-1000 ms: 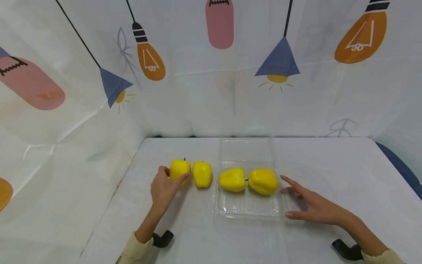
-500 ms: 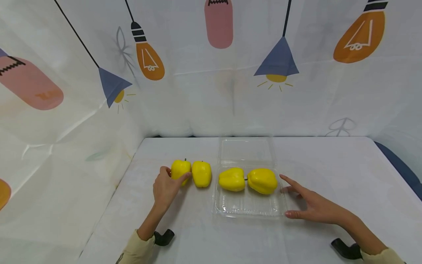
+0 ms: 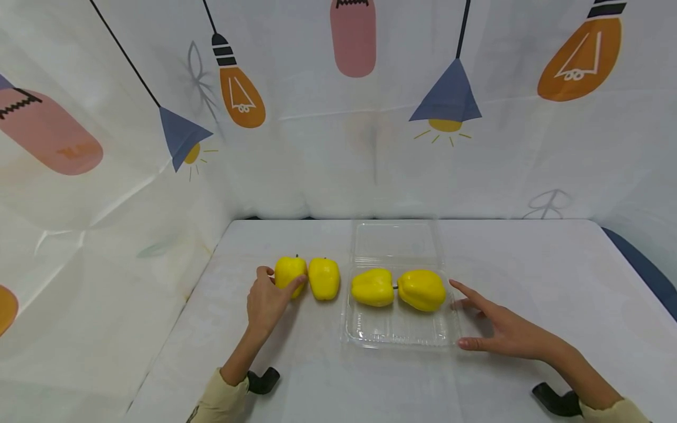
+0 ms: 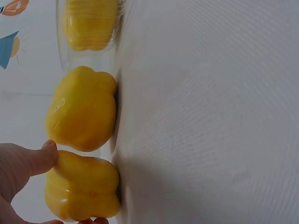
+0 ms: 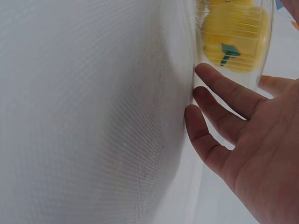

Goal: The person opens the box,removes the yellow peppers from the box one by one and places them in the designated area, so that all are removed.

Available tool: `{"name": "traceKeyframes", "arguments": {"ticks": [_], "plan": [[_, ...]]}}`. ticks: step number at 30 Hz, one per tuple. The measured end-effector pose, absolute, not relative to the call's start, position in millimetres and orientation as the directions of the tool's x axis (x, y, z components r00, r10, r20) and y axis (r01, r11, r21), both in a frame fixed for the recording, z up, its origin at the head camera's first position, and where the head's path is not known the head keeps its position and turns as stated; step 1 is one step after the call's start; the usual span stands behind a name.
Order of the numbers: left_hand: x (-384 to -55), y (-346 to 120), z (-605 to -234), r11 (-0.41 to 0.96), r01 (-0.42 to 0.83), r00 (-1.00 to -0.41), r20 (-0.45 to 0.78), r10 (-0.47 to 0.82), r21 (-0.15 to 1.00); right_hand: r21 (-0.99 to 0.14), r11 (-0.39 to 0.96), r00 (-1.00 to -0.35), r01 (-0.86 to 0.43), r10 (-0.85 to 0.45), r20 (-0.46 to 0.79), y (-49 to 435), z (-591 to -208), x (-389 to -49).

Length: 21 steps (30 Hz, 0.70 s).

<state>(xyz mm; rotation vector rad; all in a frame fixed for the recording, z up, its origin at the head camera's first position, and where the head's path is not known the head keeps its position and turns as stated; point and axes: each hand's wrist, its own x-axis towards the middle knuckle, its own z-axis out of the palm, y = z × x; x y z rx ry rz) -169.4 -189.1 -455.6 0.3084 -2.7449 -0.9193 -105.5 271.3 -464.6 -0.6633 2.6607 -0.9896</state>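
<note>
At the left of the table my left hand (image 3: 267, 302) holds a yellow bell pepper (image 3: 290, 271), thumb on its right side and fingers round its left. The left wrist view shows this pepper (image 4: 81, 186) upright on the tabletop. A second yellow bell pepper (image 3: 324, 279) stands just right of it. Further right lies a clear plastic clamshell container (image 3: 396, 338), its lid folded back. Inside are two more peppers, one left (image 3: 372, 288) and one right (image 3: 422, 291), lying stem to stem. My right hand (image 3: 499, 332) rests with spread fingers at the container's right edge, holding nothing.
A white cloth covers the table (image 3: 555, 264). Behind it hangs a white sheet (image 3: 317, 164) printed with lamps and bulbs, which also closes off the left side. Black curved pieces (image 3: 263, 380) stick out at both wrists.
My left hand and the bell pepper it holds have shifted very slightly to the right. The right hand, the container and its peppers have stayed in place.
</note>
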Motion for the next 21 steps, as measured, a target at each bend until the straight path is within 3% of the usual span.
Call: {"name": "traceKeyframes", "arguments": {"ticks": [21], "plan": [[-156.9,-190.5,-438.1,0.796,-0.127,-0.948,0.165,-0.274,0.591,-0.659,0.666,-0.869,-0.351,-0.493,-0.035,271.6,-465.4,-105.8]]}}
